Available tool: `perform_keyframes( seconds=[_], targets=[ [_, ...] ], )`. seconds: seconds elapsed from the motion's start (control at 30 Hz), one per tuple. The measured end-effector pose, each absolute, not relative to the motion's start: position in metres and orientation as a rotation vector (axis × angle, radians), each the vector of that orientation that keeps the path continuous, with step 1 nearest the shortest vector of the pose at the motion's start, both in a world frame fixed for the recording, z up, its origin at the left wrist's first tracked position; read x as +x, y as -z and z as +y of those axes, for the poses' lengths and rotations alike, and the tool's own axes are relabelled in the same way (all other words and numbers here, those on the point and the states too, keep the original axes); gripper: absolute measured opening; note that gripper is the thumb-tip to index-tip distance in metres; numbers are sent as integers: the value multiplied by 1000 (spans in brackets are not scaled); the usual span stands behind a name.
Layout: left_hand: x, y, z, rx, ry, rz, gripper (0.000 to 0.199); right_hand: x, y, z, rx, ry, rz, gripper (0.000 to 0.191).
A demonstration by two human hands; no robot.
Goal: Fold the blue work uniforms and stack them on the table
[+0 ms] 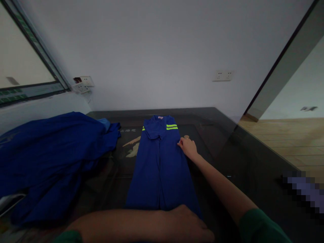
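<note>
A blue garment point(149, 168) with a collar and yellow-green reflective stripes lies long and narrow on the dark table point(215, 125), its collar toward the wall. My right hand point(187, 146) pinches the garment's right edge, a little below the stripes. My left hand point(188, 226) reaches across the garment's near part from the left, at the bottom of the view. Its fingers point down to the right, and their tips are hidden, so what they hold cannot be made out.
A heap of blue clothing point(55, 145) covers the table's left side. Behind the table stands a pale wall with a socket point(223, 75). A pixelated object point(303, 189) lies near the right edge. Wooden floor point(278, 138) shows beyond the table at the right.
</note>
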State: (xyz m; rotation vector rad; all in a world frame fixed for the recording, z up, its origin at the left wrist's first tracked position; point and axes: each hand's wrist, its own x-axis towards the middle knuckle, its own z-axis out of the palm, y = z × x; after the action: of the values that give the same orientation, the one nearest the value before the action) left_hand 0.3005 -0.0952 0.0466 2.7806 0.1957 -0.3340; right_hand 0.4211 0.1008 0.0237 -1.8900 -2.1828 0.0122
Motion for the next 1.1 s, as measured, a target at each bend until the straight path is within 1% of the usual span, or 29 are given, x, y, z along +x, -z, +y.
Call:
perform_keyframes(
  seconds=[0.13, 0.27, 0.37, 0.53, 0.6, 0.67, 0.73, 0.8, 0.87, 0.93, 1.0, 1.1],
  targets=[
    [298, -52, -100, 2762, 355, 220, 11, 418, -33, 104, -1808, 84, -2097, 25],
    [301, -46, -109, 2835, 505, 459, 19, 407, -24, 103, -1736, 24, -2287, 39],
    [304, -36, -111, 2799, 587, 442, 22, 406, -11, 101, -1784, -6, -2357, 50],
    [302, -18, -108, 2732, 457, 372, 20, 411, -7, 108, -1899, -111, -2395, 63],
    [298, -24, -103, 2657, 422, 362, 17, 412, -12, 116, -1881, -83, -2374, 62],
    [290, -40, -89, 2582, 335, 377, 15, 411, -18, 129, -1823, -17, -2320, 57],
    [279, -63, -59, 2535, 124, 486, 13, 408, -24, 148, -1763, 26, -2262, 52],
    [261, -81, -12, 2496, -180, 770, 18, 403, -29, 173, -1720, 24, -2235, 48],
    [237, -88, 48, 2468, -491, 1241, 19, 397, -31, 201, -1708, 2, -2223, 46],
    [209, -82, 108, 2377, -685, 1702, 19, 388, -32, 229, -1721, -8, -2206, 47],
    [184, -69, 158, 2223, -745, 2018, 26, 377, -29, 253, -1738, -13, -2183, 48],
    [163, -48, 206, 2053, -669, 2245, 39, 359, -20, 279, -1730, -24, -2185, 48]
  ],
)
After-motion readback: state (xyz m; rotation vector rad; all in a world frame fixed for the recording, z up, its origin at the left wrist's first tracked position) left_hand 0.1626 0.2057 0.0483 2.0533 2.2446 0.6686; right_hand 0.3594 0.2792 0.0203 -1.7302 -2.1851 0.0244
